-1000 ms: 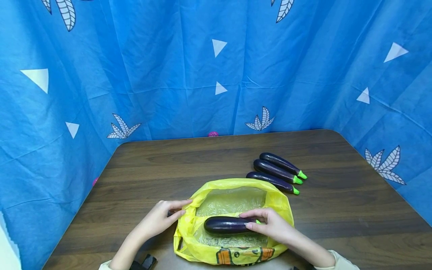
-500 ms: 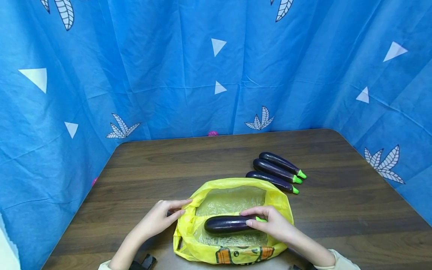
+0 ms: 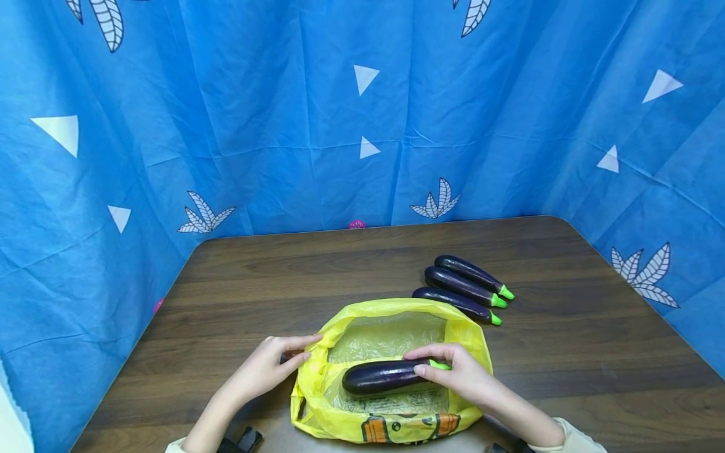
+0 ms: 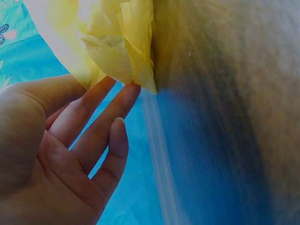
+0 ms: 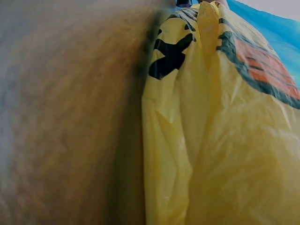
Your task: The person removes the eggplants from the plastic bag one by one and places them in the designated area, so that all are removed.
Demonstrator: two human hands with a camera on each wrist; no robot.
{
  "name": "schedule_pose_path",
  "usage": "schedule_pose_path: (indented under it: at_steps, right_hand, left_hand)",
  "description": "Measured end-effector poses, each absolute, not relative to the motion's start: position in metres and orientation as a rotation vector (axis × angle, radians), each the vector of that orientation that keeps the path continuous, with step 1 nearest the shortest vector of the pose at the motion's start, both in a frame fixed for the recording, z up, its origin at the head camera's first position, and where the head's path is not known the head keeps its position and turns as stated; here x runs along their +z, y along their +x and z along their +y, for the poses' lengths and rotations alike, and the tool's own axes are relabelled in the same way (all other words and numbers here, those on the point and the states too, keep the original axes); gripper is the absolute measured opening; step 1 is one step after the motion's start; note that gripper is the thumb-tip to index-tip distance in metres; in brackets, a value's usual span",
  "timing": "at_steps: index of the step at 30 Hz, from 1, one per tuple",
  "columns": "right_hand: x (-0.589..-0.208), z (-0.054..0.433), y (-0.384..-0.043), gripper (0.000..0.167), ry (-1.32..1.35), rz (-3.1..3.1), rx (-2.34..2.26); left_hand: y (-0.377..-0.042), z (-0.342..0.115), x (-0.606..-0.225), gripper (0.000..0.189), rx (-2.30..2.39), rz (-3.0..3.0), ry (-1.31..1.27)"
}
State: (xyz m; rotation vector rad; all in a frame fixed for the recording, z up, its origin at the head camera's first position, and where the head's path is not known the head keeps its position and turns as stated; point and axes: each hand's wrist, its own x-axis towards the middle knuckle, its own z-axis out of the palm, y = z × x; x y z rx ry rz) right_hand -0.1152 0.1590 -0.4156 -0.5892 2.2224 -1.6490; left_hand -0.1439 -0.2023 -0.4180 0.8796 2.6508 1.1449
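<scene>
A yellow plastic bag (image 3: pixel 396 309) lies with its mouth spread wide near the table's front. My left hand (image 3: pixel 266 365) pinches its left rim; in the left wrist view, thumb and fingers (image 4: pixel 96 101) meet at the crumpled yellow edge. Inside the bag's opening, a dark purple eggplant (image 3: pixel 376 377) points its rounded end left. The right hand (image 3: pixel 461 374) grips it close to its green stem, thumb on the near side and fingers on the far side. The right wrist view holds mostly the bag's printed outside (image 5: pixel 225 140), which hides the right hand there.
Three more eggplants (image 3: pixel 461 286) lie side by side behind the bag, the nearest one partly covered by its rim. The wooden table (image 3: pixel 255 283) backs onto a blue curtain (image 3: pixel 272 126). A small black object (image 3: pixel 249 438) sits by the left forearm.
The right hand has raised the eggplant's stem end slightly, tilting it a little. The left hand and the bag stay as they were.
</scene>
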Motion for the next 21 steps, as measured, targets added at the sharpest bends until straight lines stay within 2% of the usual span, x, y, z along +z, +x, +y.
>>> schedule_pose_path:
  at_steps: [21]
  right_hand:
    - [-0.401,0.167,-0.117,0.03,-0.583,2.278,-1.658]
  left_hand:
    - [-0.143,-0.202,-0.417,0.034,1.139,2.659,0.886]
